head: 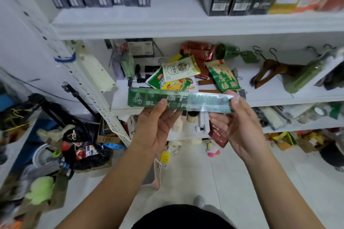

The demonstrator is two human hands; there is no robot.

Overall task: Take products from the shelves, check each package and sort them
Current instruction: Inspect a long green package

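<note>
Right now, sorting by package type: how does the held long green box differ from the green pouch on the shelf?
The long green box is a slim rigid bar; the green pouch is a flat soft bag. The box is gripped by the left hand and right hand; the pouch lies on the shelf. Both are green.

Box (pixel 178 101) held crosswise between left hand (pixel 154 126) and right hand (pixel 240 122) — pouches (pixel 178 69) piled on shelf (pixel 270 95) behind it, hangers (pixel 270 69) right of them.
</note>
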